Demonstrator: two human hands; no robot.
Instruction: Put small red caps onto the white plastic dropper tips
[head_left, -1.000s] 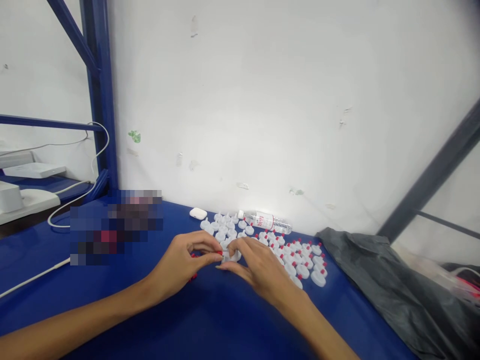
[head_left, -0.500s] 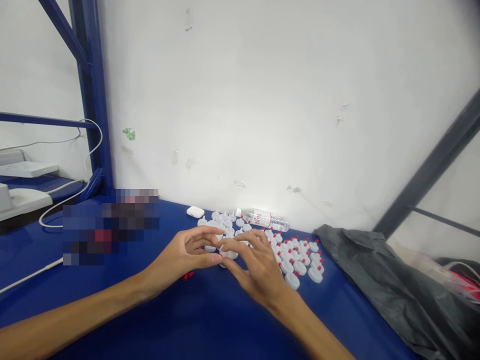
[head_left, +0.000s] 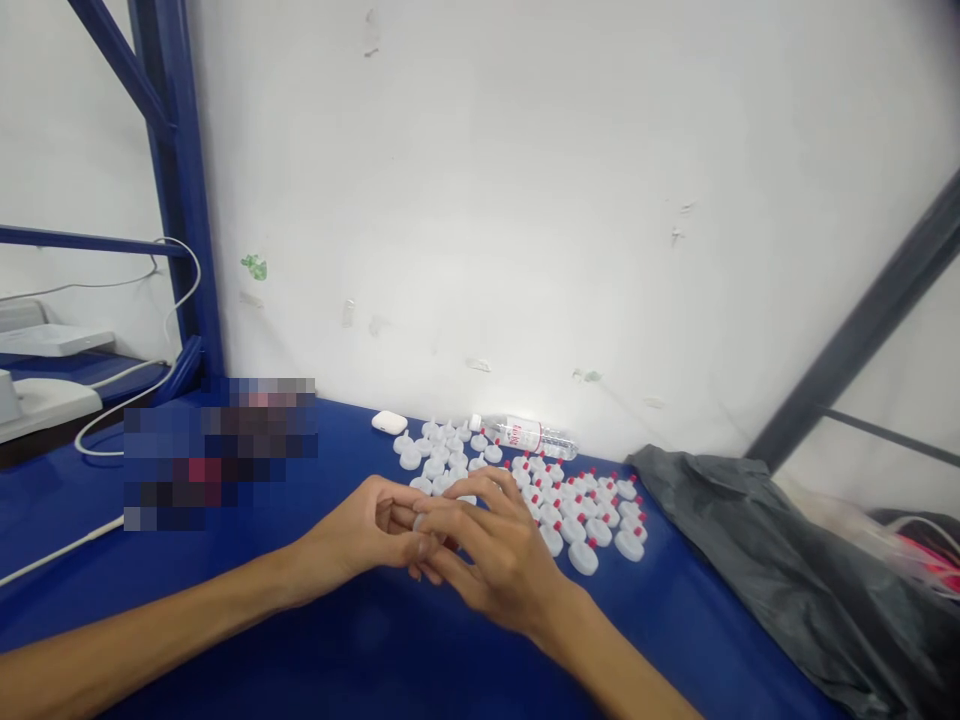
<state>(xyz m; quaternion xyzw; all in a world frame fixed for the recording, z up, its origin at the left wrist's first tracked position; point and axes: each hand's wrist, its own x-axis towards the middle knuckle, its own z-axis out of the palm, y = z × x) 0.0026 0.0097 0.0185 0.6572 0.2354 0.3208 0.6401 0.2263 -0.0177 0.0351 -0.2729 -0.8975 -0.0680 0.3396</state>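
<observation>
- Holds left hand (head_left: 360,530) and right hand (head_left: 502,545) together above the blue surface (head_left: 360,660), both curled inward, grip narrow.
- Shows a pale bit (head_left: 418,522) between them, mostly hidden; cannot tell what, or how firmly held.
- Looks well over half done: has many red-tipped caps (head_left: 583,558) packed together beyond the right hand.
- Seems to leave the bare caps (head_left: 410,458), grouped just beyond both hands, toward the wall (head_left: 480,200).
- Has a clear bottle (head_left: 523,433) lying along the wall, a small white case (head_left: 389,423) farther left.
- Shows a blue post (head_left: 180,180) at left, a crumpled dark cloth (head_left: 750,550) at right.
</observation>
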